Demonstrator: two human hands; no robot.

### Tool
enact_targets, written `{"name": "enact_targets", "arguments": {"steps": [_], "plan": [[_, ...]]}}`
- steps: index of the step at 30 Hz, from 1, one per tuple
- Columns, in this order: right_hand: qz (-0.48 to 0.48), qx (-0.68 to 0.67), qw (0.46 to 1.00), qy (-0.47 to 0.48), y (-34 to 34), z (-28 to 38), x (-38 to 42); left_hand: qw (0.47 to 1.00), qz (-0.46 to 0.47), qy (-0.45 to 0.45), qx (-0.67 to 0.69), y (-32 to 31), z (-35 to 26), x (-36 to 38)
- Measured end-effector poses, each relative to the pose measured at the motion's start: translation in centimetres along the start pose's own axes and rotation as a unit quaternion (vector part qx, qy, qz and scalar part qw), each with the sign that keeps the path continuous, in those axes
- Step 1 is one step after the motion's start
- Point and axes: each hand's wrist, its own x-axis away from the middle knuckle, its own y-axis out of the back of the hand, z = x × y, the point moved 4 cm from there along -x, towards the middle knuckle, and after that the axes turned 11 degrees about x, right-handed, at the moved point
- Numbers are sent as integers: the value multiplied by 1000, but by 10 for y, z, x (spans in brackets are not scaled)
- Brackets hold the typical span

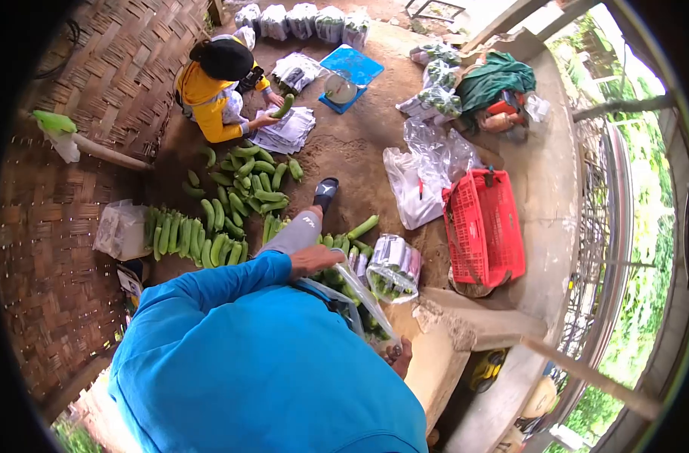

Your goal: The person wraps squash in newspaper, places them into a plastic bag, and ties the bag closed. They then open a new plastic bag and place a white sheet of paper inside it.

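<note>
My left hand (318, 259) is closed on one edge of a clear plastic bag (368, 303). At the other end of the edge, my right hand (399, 356) is also closed on the bag; part of it is hidden by the blue sleeve and torso. The bag's rim is stretched between the two hands. Green vegetables show inside it, partly covered by my body. Just beyond, a packed clear bag (394, 266) holds paper-wrapped vegetables. Loose long green vegetables (363, 226), gourd- or cucumber-like, lie past my left hand.
A co-worker in yellow (208, 106) holds a long green vegetable (284, 106) over paper sheets (286, 132). A vegetable pile (250, 177) covers the left floor. A red crate (484, 226), plastic sheets (416, 177), a blue board (362, 63) and filled bags (301, 20) stand around. A concrete ledge (476, 321) borders the right.
</note>
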Motion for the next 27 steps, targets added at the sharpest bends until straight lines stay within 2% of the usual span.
{"name": "enact_targets", "arguments": {"steps": [1, 2, 4, 5, 6, 8, 10, 11, 12, 14, 15, 16, 18, 19, 22, 23, 24, 27], "plan": [[87, -35, 995, -36, -27, 29, -3, 999, -22, -7, 24, 19, 4, -14], [83, -20, 996, -39, -34, 46, -23, 999, -28, -4, 39, 31, 8, -31], [87, 6, 992, -93, -60, 75, -69, 983, -79, 112, 120, 72, 14, -59], [83, 22, 991, -100, -69, 95, -82, 971, -68, 143, 177, 92, 8, -66], [104, -5, 988, -118, -85, 120, -90, 968, -73, 145, 189, 107, 8, -80], [127, -22, 982, -141, -119, 167, -112, 929, -179, 227, 233, 138, 19, -95], [179, -15, 978, -110, -157, 215, -131, 942, -134, 211, 223, 190, -14, -103], [193, 18, 976, -100, -178, 240, -138, 872, -173, 338, 309, 198, 2, -107], [209, 53, 973, -87, -202, 268, -141, 869, -178, 337, 316, 210, 1, -112], [244, 81, 965, -58, -247, 316, -146, 840, -278, 273, 377, 237, -4, -122], [269, 84, 957, -69, -270, 339, -151, 807, -278, 304, 423, 250, -7, -125], [194, 149, 968, -49, -289, 364, -158, 806, -281, 301, 425, 266, -14, -132], [165, 167, 972, -3, -336, 409, -166, 762, -365, 276, 458, 299, -27, -144], [222, 158, 962, -25, -357, 427, -183, 765, -358, 285, 454, 318, -28, -151], [305, 172, 937, -7, -431, 489, -190, 760, -403, 232, 454, 376, -39, -174], [333, 170, 928, -1, -452, 506, -200, 774, -426, 207, 420, 399, -51, -183], [361, 169, 917, 4, -474, 521, -207, 743, -440, 218, 456, 416, -45, -196], [384, 187, 904, 3, -535, 563, -238, 746, -458, 204, 437, 477, -32, -233]]}}
